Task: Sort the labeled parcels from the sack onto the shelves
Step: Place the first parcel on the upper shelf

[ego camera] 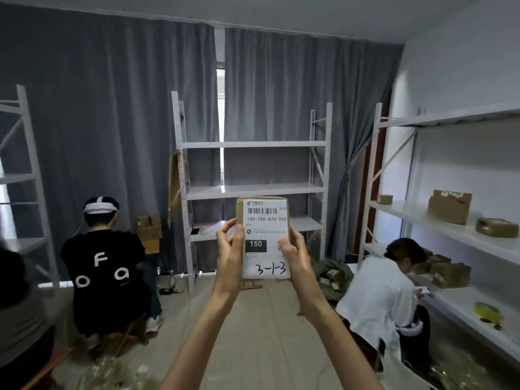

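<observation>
I hold a small brown parcel upright at chest height, its white label facing me with "150" printed and "3-1-3" handwritten. My left hand grips its left edge, fingers curled round it. My right hand grips the right edge the same way. Straight behind the parcel stands a white metal shelf unit. A second shelf unit along the right wall carries several brown parcels. An olive sack with parcels lies on the floor at the right of the middle unit.
A person in a black shirt sits on a stool at the left, back turned. A person in a white top crouches at the right shelves. Another shelf frame stands far left. Grey curtains cover the back wall.
</observation>
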